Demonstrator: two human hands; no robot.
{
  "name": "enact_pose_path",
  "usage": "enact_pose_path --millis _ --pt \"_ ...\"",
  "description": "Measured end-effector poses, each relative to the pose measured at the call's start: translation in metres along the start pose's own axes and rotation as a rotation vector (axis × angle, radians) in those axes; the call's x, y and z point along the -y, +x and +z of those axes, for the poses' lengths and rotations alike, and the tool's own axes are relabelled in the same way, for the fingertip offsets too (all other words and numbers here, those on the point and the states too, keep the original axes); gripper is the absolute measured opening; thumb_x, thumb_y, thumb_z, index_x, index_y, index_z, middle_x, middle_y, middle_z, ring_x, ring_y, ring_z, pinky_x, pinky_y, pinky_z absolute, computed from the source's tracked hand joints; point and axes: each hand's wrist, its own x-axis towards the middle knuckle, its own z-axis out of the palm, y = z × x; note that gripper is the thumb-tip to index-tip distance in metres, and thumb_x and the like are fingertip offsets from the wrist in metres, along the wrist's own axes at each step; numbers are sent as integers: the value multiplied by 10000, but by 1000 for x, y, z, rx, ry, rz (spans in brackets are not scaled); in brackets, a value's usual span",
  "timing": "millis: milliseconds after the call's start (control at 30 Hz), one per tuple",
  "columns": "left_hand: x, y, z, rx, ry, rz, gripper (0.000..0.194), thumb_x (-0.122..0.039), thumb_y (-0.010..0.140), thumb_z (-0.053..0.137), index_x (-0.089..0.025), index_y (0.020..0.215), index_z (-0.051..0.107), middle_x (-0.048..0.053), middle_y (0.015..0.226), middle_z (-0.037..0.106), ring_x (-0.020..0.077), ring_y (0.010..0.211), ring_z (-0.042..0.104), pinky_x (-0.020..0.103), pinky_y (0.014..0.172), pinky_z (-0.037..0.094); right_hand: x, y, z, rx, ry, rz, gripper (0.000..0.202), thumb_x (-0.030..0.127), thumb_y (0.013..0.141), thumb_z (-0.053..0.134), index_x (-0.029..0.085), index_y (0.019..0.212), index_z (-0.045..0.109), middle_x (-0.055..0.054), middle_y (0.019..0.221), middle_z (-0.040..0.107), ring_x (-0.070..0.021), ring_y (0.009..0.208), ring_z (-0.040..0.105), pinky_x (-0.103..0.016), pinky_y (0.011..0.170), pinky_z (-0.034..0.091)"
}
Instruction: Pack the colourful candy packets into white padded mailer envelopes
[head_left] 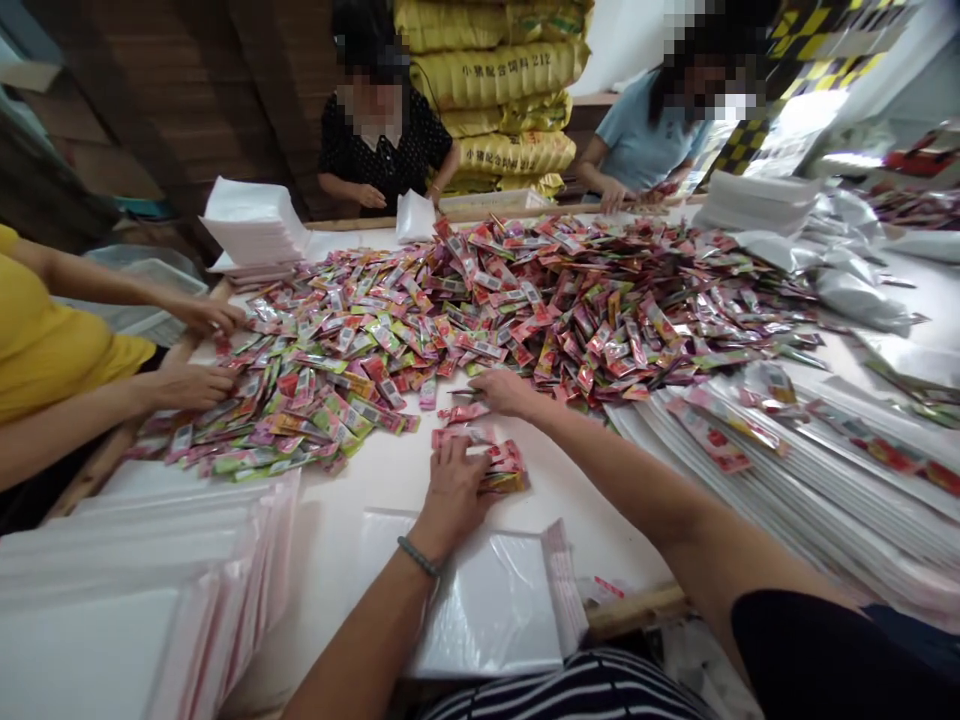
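In the head view, the left hand is resting half curled over a small group of packets on the white desk; its fingers are touching them, but I cannot tell whether it is gripping; the right hand is lying just beyond, near the big pile of packets, its fingers bending close together beside a thin packet, its hold being unclear; white plastic bags are lying near the left wrist

Packets red, pink, green; bag white; sacks yellow.
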Motion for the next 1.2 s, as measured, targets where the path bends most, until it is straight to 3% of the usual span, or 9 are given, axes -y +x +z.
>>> enact_pose_path --millis 133,267,367,467,567,733,867,1000,1200 --pt "10 -1 7 -147 28 -122 737 -476 644 799 -223 1275 515 180 1426 372 373 1307 362 566 1065 295 17 -11 16 -12 9 -112 367 297 942 497 196 1281 589 -131 1180 607 -211 1032 566 -280 814 412" --pt "21 2 16 -134 24 -245 1089 -600 608 773 -152 1466 274 247 1504 299 417 1403 240 622 1108 194 19 -23 20 57 77 -330 296 290 955 478 178 1144 677 -139 1135 632 -207 1029 566 -303 876 415" --pt "25 3 18 -39 10 -238 1002 -605 642 745 -153 1439 338 226 1458 397 394 1365 329 589 1115 217 13 -12 7 160 135 -297 285 215 955 451 192 1083 704 -85 1067 689 -176 964 603 -255 832 429" --pt "26 4 15 -10 10 -155 877 -574 691 720 -172 1401 396 199 1418 448 357 1329 386 557 1110 247 16 14 -6 33 105 -195 398 91 916 426 204 1244 621 -86 1158 663 -186 990 593 -267 813 425" --pt "25 4 10 -8 10 -128 862 -562 697 721 -163 1392 404 190 1381 469 347 1284 421 542 1092 275 34 40 -7 -120 -48 -325 451 63 916 394 215 1300 573 -124 1218 605 -215 1052 547 -326 856 400" --pt "24 4 9 -12 5 -130 847 -557 686 733 -179 1377 422 177 1339 486 337 1217 461 522 1049 329 50 53 0 -156 -174 -424 280 161 944 422 148 1058 678 -150 1165 592 -251 1110 490 -378 871 375" --pt "26 5 16 -104 -34 -112 909 -570 656 752 -138 1376 402 215 1365 457 361 1265 436 521 1057 338 36 29 0 -33 -129 -406 215 167 918 472 132 943 683 -132 1087 640 -257 1122 502 -397 921 354" --pt "26 6 21 -235 -71 -148 1132 -533 619 796 -69 1466 205 296 1510 256 376 1429 230 515 1130 256 25 -18 12 98 79 -429 345 284 986 382 151 1235 581 -126 1276 594 -217 1207 505 -356 982 364" --pt "23 16 10 96 -84 -184 887 -356 775 684 -113 1482 207 228 1504 355 327 1411 305 544 1146 201 27 -84 41 -37 158 -328 910 594 847 564 95 1513 194 -235 1496 350 -341 1380 327 -501 1064 301"
